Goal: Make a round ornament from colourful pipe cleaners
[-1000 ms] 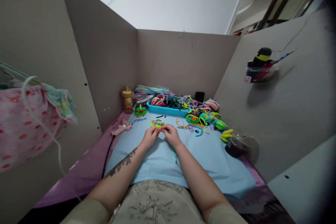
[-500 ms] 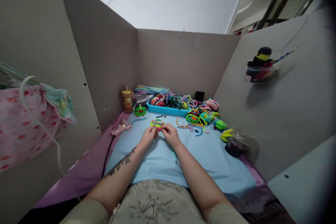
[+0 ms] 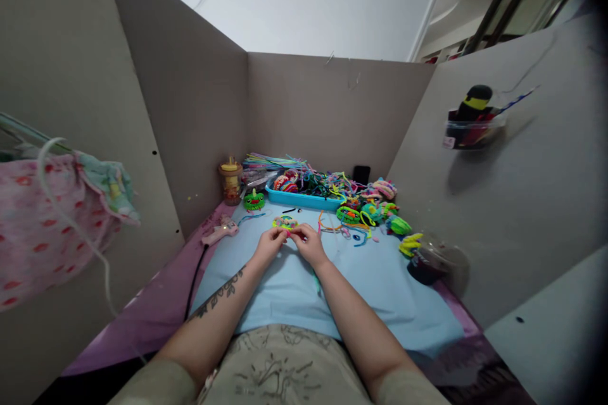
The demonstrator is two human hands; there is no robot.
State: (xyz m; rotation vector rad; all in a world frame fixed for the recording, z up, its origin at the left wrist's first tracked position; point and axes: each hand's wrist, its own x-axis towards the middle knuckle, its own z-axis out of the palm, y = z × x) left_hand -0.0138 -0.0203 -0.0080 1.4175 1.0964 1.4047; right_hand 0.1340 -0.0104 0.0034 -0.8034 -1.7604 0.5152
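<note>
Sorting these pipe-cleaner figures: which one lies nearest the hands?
The yellow-and-pink figure, right at the fingertips of the left hand and right hand; the green figure sits farther back, the other figures off right.

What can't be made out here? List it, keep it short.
All in the head view:
Small piece pinched between left hand and right hand: too small, and the fingers cover most of it.
Blue tray: its contents are a tangle, too small to tell apart.
Dark tub: blurred, in the dim lens edge.
Pink cloth: cut off by the left edge.
</note>
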